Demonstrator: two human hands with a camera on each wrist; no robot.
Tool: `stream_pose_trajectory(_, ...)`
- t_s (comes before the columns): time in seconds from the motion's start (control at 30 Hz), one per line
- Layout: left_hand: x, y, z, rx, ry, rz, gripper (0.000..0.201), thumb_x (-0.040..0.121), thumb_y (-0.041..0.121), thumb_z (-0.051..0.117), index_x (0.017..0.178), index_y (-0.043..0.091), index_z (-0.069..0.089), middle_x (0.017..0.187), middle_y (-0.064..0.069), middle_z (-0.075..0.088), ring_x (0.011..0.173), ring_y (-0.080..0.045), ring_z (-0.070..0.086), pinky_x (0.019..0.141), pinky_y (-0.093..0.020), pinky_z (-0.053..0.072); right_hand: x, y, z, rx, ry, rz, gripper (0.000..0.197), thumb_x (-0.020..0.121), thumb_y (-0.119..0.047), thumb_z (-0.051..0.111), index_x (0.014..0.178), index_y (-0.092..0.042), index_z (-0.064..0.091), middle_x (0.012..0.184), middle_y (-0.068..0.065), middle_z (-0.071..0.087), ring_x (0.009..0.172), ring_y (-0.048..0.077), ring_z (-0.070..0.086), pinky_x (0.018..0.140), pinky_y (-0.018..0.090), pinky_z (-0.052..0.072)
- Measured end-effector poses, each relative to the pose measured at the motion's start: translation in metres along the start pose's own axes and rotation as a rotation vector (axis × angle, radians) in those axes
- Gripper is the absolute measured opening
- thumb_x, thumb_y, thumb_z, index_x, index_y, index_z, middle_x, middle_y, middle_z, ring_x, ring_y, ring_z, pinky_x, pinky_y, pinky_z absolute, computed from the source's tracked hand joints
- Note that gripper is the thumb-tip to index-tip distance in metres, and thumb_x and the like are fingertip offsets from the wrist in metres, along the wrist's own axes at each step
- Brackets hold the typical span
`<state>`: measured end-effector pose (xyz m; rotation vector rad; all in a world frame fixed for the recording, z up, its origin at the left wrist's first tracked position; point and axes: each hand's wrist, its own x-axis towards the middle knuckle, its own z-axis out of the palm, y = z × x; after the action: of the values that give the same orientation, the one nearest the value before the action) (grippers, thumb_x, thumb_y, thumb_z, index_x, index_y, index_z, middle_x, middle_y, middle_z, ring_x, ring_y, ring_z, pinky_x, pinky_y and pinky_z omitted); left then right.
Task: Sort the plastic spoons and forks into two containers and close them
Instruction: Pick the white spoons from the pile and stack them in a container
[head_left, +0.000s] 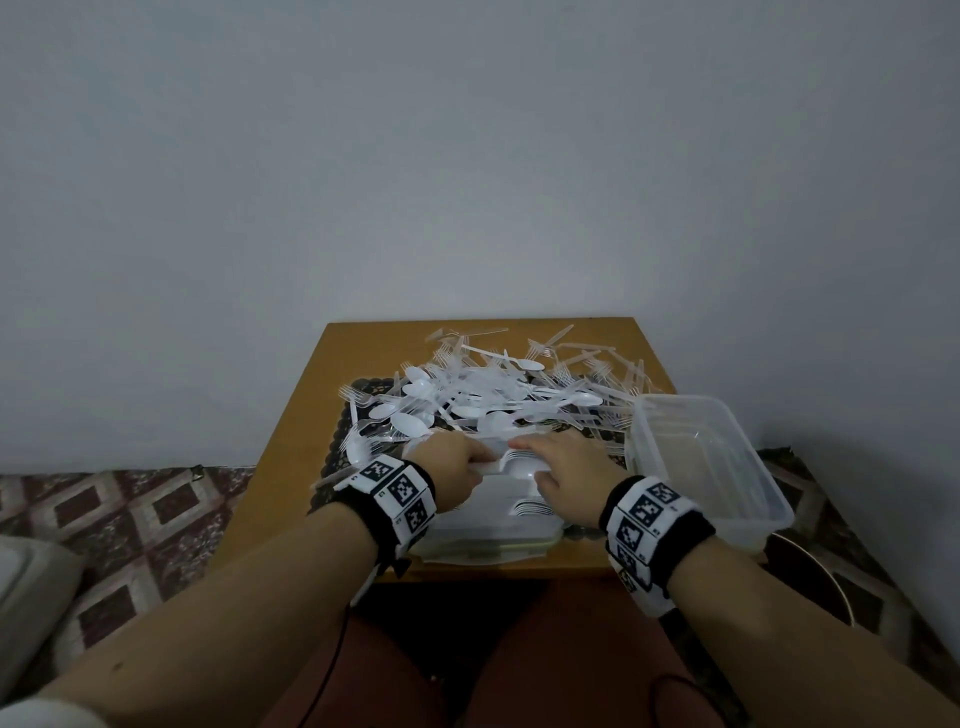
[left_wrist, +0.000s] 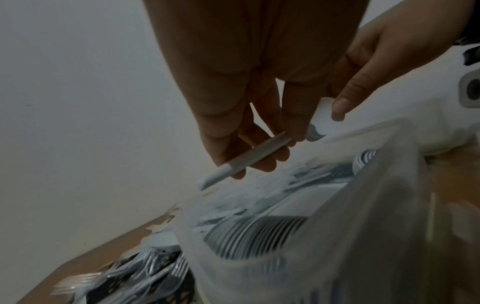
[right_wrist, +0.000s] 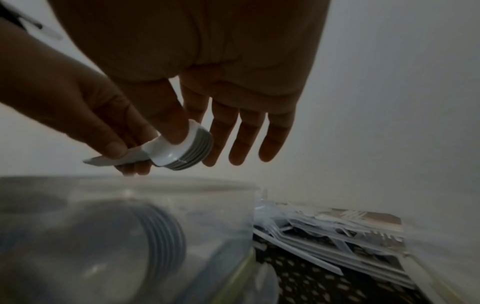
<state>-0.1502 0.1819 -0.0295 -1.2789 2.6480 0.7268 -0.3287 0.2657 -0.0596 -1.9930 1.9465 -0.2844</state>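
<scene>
My left hand (head_left: 475, 465) (left_wrist: 249, 152) grips a nested stack of white plastic spoons (head_left: 519, 466) (right_wrist: 179, 153) by the handles, just above the near clear container (head_left: 493, 544) (right_wrist: 124, 230). That container holds rows of stacked spoons. My right hand (head_left: 543, 457) (right_wrist: 233, 135) reaches over the stack's bowl end: the thumb rests in the top spoon's bowl and the other fingers are straight and spread. Behind both hands a mixed pile of spoons and forks (head_left: 493, 395) covers the table (head_left: 363, 348). A second clear container (head_left: 779, 512) stands empty at the right.
The pile lies on a dark patterned mat (head_left: 376, 387) and spills to the table's back edge by the grey wall. The empty container overhangs the table's right edge. A patterned carpet (head_left: 130, 514) surrounds the table. A round dish (head_left: 810, 577) lies on the floor at the right.
</scene>
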Motion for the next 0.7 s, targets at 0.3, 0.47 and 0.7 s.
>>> stream_pose_trajectory(0.3, 0.020, -0.003, 0.020, 0.003, -0.104, -0.023, 0.027, 0.090, 0.021, 0.067, 0.117, 0.026, 0.069, 0.120, 0.005, 0.068, 0.110, -0.010, 0.060, 0.098, -0.023, 0.045, -0.010, 0.010, 0.024, -0.263, -0.094, -0.061, 0.080, 0.076, -0.082, 0.042, 0.141, -0.035, 0.040, 0.146, -0.006, 0.041, 0.139, 0.019, 0.022, 0.111, 0.051, 0.009)
stream_pose_trajectory(0.47, 0.020, -0.004, 0.019, 0.020, -0.156, 0.026, 0.022, 0.094, 0.024, 0.061, 0.114, 0.027, 0.071, 0.115, 0.009, 0.069, 0.108, -0.007, 0.060, 0.101, -0.024, 0.045, -0.009, 0.010, 0.024, -0.231, -0.067, -0.069, 0.064, 0.081, -0.063, 0.055, 0.138, -0.035, 0.044, 0.135, -0.009, 0.049, 0.135, 0.016, 0.030, 0.112, 0.049, 0.008)
stream_pose_trajectory(0.7, 0.015, -0.006, 0.010, 0.065, -0.178, 0.085, 0.032, 0.102, 0.031, 0.045, 0.125, 0.021, 0.064, 0.127, 0.004, 0.063, 0.114, -0.013, 0.057, 0.102, -0.028, 0.042, -0.007, 0.016, 0.009, 0.110, 0.119, -0.072, 0.048, 0.088, -0.060, 0.050, 0.125, -0.030, 0.058, 0.126, -0.009, 0.058, 0.119, 0.012, 0.047, 0.103, 0.040, 0.034)
